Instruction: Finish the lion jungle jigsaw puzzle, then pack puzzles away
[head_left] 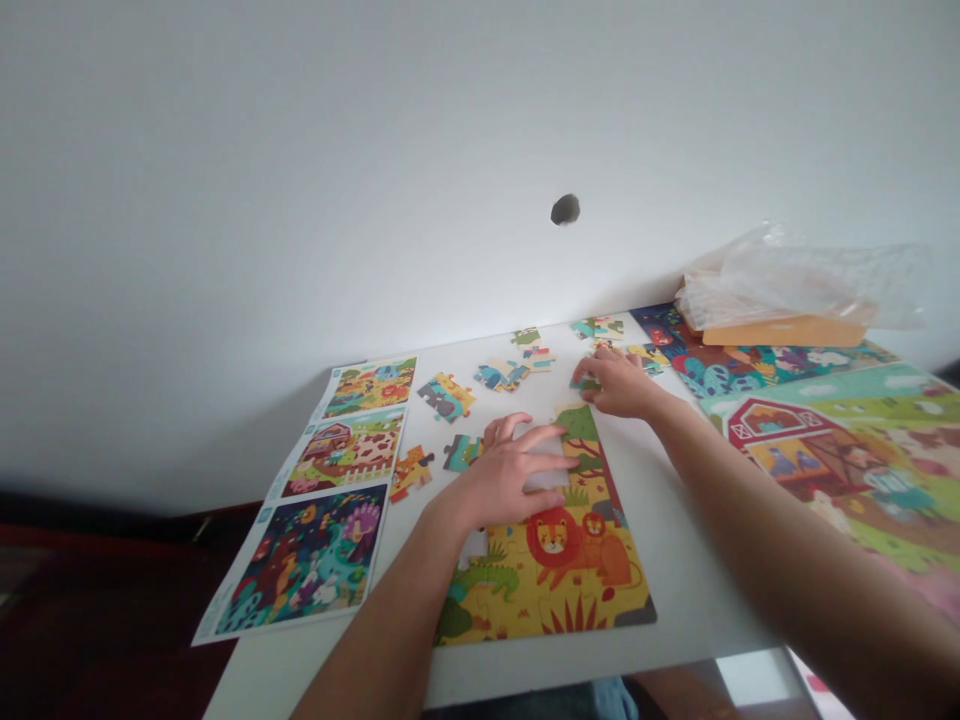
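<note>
My left hand [511,478] lies with fingers spread over the partly joined jigsaw puzzle [517,612], which shows lions and a crocodile on yellow ground. Bare table shows through a gap under this hand. Beyond the puzzle's upper right corner, my right hand [621,385] has its fingers curled down on a teal puzzle piece [576,380], partly hidden by them. Loose pieces lie around: a hippo piece [445,398], a giraffe-coloured piece [411,472], a teal piece [459,453] touching or close to my left hand, and a blue cluster [499,375].
A reference sheet [330,505] with three pictures lies along the left table edge. At right are a farm puzzle [795,440] and a dark forest puzzle [720,378], with a clear plastic bag [802,280] on an orange item [784,331]. A white wall [375,180] stands behind.
</note>
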